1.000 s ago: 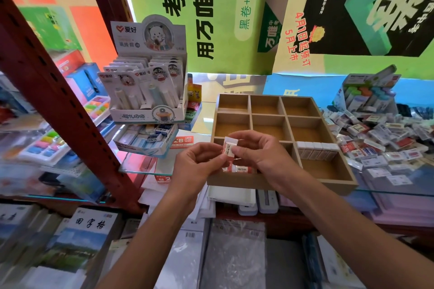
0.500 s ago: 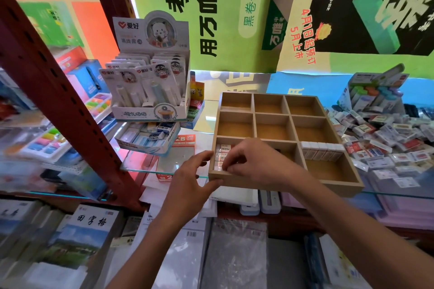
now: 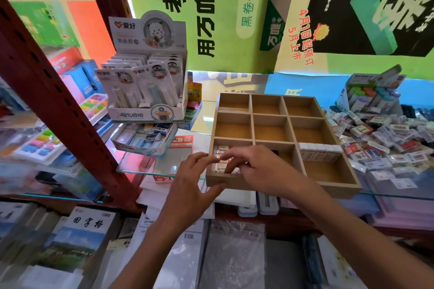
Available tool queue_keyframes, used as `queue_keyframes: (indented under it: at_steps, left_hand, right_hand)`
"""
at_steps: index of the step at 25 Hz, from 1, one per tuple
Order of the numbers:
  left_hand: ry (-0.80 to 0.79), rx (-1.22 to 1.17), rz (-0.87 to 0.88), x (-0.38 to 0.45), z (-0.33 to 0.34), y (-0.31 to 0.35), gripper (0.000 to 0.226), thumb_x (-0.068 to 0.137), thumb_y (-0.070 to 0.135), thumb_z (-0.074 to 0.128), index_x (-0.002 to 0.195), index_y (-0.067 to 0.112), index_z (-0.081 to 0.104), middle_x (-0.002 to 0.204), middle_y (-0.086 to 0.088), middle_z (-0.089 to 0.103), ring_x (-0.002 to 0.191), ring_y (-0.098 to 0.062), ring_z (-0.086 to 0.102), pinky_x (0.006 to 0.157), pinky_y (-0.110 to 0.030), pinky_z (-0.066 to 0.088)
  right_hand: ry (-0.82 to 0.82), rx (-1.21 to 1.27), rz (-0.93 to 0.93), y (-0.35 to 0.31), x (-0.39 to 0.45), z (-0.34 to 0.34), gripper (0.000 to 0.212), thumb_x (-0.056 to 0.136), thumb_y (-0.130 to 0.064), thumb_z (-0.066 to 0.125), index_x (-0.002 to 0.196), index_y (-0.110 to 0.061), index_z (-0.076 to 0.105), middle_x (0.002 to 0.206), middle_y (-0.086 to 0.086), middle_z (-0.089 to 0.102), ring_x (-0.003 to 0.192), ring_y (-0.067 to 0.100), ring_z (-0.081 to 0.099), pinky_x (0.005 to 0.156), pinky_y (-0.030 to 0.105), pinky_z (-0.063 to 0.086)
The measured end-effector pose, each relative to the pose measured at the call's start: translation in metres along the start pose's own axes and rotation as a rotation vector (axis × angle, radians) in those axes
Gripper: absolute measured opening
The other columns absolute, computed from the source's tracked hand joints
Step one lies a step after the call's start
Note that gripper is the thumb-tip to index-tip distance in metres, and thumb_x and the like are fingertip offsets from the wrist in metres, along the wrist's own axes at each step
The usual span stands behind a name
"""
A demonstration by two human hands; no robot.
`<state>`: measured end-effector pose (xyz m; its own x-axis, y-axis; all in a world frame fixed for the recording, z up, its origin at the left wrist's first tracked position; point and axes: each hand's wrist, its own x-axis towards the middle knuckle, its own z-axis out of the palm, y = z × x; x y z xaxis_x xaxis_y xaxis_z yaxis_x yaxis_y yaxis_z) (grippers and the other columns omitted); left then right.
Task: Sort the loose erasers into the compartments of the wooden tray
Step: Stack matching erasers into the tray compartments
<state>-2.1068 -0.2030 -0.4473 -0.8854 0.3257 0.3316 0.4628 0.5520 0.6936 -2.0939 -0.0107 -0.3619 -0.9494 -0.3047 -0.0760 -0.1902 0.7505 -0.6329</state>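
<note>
Tray: nine-compartment wooden tray [image 3: 281,189] on a glass shelf [image 3: 150,166]
Near-left compartment: wrapped erasers [image 3: 222,149] stacked inside
Near-right compartment: row of white erasers [image 3: 319,151] along its far wall
Right hand [image 3: 260,169]: fingers curled down into the near-left compartment
Left hand [image 3: 190,185]: thumb on the tray's near wall
Right of tray: pile of loose erasers [image 3: 387,145]

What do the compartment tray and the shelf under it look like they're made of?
The tray looks like unfinished light wood or fibreboard: matte tan walls, a grainy floor and no gloss. The shelf looks like clear glass: it has a greenish edge, and the goods below show through it.
</note>
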Motion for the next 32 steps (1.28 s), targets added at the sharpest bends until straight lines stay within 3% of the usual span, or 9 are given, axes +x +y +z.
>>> queue_keyframes:
  at_steps: [3, 7, 10, 13, 17, 19, 24, 27, 32]
  left_hand:
    - [0.021, 0.069, -0.008, 0.003, 0.002, -0.002, 0.036, 0.078, 0.027, 0.082, 0.111, 0.025, 0.068, 0.13, 0.005, 0.054, 0.117, -0.015, 0.049, 0.092, -0.038, 0.05]
    - [0.013, 0.122, 0.014, 0.001, 0.001, -0.006, 0.036, 0.079, 0.03, 0.081, 0.112, 0.027, 0.067, 0.132, 0.002, 0.055, 0.118, -0.017, 0.05, 0.092, -0.036, 0.05]
    - [0.017, 0.241, 0.039, 0.004, -0.002, -0.006, 0.032, 0.077, 0.035, 0.081, 0.105, 0.028, 0.068, 0.129, 0.001, 0.059, 0.115, -0.022, 0.052, 0.087, -0.041, 0.053]
    - [0.006, 0.344, 0.026, 0.008, -0.006, 0.001, 0.033, 0.075, 0.038, 0.082, 0.104, 0.028, 0.069, 0.129, -0.002, 0.06, 0.115, -0.027, 0.055, 0.085, -0.045, 0.052]
    - [0.008, 0.438, 0.063, 0.008, -0.004, 0.023, 0.052, 0.071, 0.039, 0.085, 0.118, 0.027, 0.066, 0.134, -0.008, 0.056, 0.122, -0.033, 0.05, 0.09, -0.053, 0.047]
    - [0.064, 0.418, 0.143, 0.016, 0.009, 0.052, 0.051, 0.074, 0.039, 0.075, 0.122, 0.023, 0.064, 0.133, -0.008, 0.056, 0.121, -0.033, 0.051, 0.091, -0.054, 0.046]
    - [0.034, 0.296, 0.274, 0.042, 0.088, 0.153, 0.037, 0.079, 0.032, 0.062, 0.114, 0.019, 0.068, 0.122, -0.004, 0.063, 0.111, -0.025, 0.058, 0.094, -0.044, 0.047]
    - [-0.078, 0.299, 0.338, 0.056, 0.143, 0.192, 0.033, 0.081, 0.03, 0.064, 0.112, 0.02, 0.069, 0.115, -0.001, 0.067, 0.105, -0.022, 0.061, 0.089, -0.038, 0.047]
    - [-0.077, 0.21, 0.109, 0.1, 0.195, 0.224, 0.025, 0.089, 0.024, 0.068, 0.113, 0.021, 0.069, 0.114, 0.0, 0.069, 0.104, -0.019, 0.056, 0.088, -0.034, 0.047]
  right_hand:
    - [-0.101, -0.019, 0.016, 0.004, -0.006, -0.001, 0.056, 0.094, 0.003, 0.045, 0.14, -0.028, 0.05, 0.126, -0.01, 0.066, 0.119, 0.005, 0.053, 0.087, 0.012, 0.04]
    - [0.1, 0.025, 0.012, 0.01, -0.013, 0.006, 0.048, 0.095, -0.001, 0.045, 0.133, -0.029, 0.05, 0.117, -0.008, 0.067, 0.115, 0.009, 0.055, 0.088, 0.02, 0.048]
    - [0.028, -0.186, 0.016, 0.014, -0.014, 0.019, 0.044, 0.096, -0.012, 0.047, 0.135, -0.033, 0.046, 0.123, -0.003, 0.057, 0.113, 0.013, 0.048, 0.094, 0.029, 0.046]
    - [0.034, -0.13, 0.021, 0.018, -0.014, 0.02, 0.042, 0.096, -0.014, 0.046, 0.134, -0.033, 0.045, 0.125, -0.002, 0.055, 0.111, 0.013, 0.049, 0.095, 0.034, 0.049]
    - [0.349, -0.05, -0.018, 0.023, -0.035, 0.012, 0.034, 0.097, -0.015, 0.053, 0.128, -0.028, 0.056, 0.122, -0.008, 0.06, 0.112, 0.004, 0.05, 0.092, 0.02, 0.048]
    - [0.462, -0.015, 0.012, 0.044, -0.061, -0.008, 0.028, 0.096, -0.015, 0.055, 0.121, -0.026, 0.062, 0.117, -0.008, 0.064, 0.106, 0.0, 0.052, 0.088, 0.011, 0.042]
    - [0.761, 0.085, 0.169, 0.13, -0.149, -0.061, 0.022, 0.085, -0.01, 0.055, 0.095, -0.021, 0.071, 0.094, -0.008, 0.071, 0.091, 0.007, 0.063, 0.081, 0.036, 0.054]
    - [0.85, 0.11, 0.224, 0.169, -0.19, -0.073, 0.026, 0.086, 0.0, 0.061, 0.088, -0.024, 0.071, 0.086, -0.016, 0.07, 0.085, 0.002, 0.065, 0.076, 0.031, 0.055]
    - [0.905, 0.108, 0.299, 0.222, -0.236, -0.079, 0.036, 0.085, 0.003, 0.064, 0.083, -0.033, 0.069, 0.085, -0.016, 0.07, 0.084, 0.002, 0.064, 0.073, 0.026, 0.053]
